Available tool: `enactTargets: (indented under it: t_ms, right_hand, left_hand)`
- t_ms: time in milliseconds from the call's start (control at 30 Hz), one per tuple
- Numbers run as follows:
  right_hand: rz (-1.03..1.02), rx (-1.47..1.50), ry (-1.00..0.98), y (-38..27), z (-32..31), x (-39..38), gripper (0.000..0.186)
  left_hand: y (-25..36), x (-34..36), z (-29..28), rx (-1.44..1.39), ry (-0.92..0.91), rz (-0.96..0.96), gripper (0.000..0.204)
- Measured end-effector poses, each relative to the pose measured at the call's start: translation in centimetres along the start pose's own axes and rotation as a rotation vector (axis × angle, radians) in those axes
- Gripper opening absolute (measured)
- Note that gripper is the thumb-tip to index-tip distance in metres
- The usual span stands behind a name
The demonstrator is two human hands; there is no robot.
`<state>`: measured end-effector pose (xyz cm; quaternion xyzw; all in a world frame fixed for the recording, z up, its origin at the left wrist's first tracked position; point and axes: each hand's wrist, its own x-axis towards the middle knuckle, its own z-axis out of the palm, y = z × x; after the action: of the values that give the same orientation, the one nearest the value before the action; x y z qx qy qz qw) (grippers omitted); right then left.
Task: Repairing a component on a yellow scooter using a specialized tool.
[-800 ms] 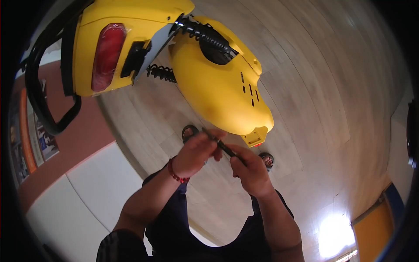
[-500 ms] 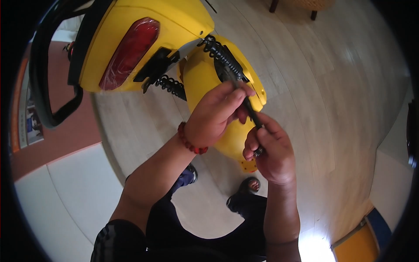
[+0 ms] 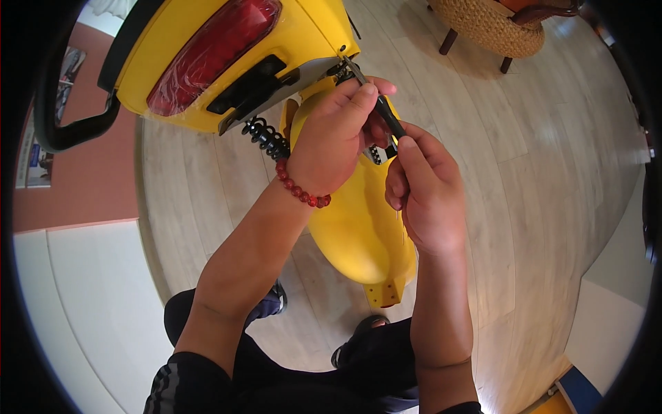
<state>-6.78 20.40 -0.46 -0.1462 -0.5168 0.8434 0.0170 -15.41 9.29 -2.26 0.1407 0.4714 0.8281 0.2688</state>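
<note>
Both my hands are on a screwdriver (image 3: 388,116) with a black handle and a thin metal shaft. Its tip meets the lower right corner of a yellow scooter's tail panel (image 3: 314,34), by a small dark screw hole. My left hand (image 3: 332,134), with a red bead bracelet (image 3: 301,192) at the wrist, pinches the front part of the tool. Behind it, my right hand (image 3: 426,183) is closed round the handle end. Below the tail lies the yellow rear mudguard (image 3: 352,234); a black coil spring shock absorber (image 3: 267,138) shows left of my left hand.
A red tail light (image 3: 214,52) under clear film and a black grab bar (image 3: 79,134) are at upper left. A woven stool (image 3: 489,31) stands on the wooden floor (image 3: 524,179) at top right. White panels (image 3: 89,290) line the left. My feet are beneath the mudguard.
Both hands and the screwdriver have moved up, bringing the tip to the tail panel's corner. The view has shifted, showing more of the stool and the mudguard's lower end.
</note>
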Motion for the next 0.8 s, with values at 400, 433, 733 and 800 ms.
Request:
enactTargets:
  t_ms: [400,433,733,800]
  right_hand:
    - [0.031,0.111,-0.059,0.1,-2.0,1.8,0.023]
    - [0.014,0.113,-0.06,0.2,-2.0,1.9,0.023]
    - [-0.04,0.111,-0.092,0.5,-2.2,3.0,0.021]
    - [-0.033,0.108,-0.09,0.4,-2.3,3.2,0.021]
  left_hand:
    - [-0.5,1.1,0.6,0.053,0.076,0.023,0.025]
    - [-0.6,1.2,0.4,0.043,0.078,0.027,0.025]
    - [-0.5,2.0,0.3,0.056,0.08,0.056,0.024]
    - [-0.5,2.1,-0.3,0.067,0.037,0.056,0.025]
